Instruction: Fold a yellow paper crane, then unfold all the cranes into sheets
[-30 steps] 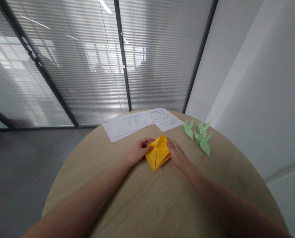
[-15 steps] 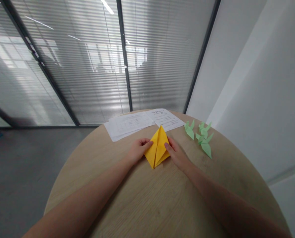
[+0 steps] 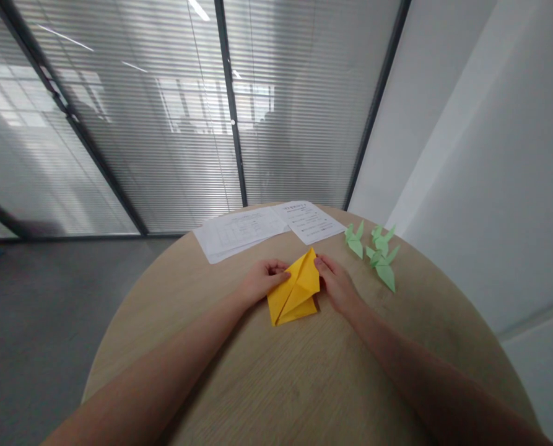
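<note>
A folded sheet of yellow origami paper (image 3: 295,290) is held between my two hands, just above the table. It is diamond-shaped and tilted, with a crease down its middle and loose layers at its lower right. My left hand (image 3: 263,282) pinches its left edge, thumb on top and the other fingers curled underneath. At the upper right corner, my right hand (image 3: 339,282) grips the paper between thumb and fingers. Parts of the fingers of both hands are hidden behind the paper.
The round wooden table (image 3: 276,384) carries printed white sheets (image 3: 239,232) at its far side. Several light green origami birds (image 3: 384,266) stand to the right of my right hand. Beyond are a glass partition with blinds (image 3: 178,155) and a white wall (image 3: 490,186).
The yellow paper has turned clockwise and come slightly nearer to me. My right hand has shifted from its right side to its upper corner, while my left hand keeps its hold.
</note>
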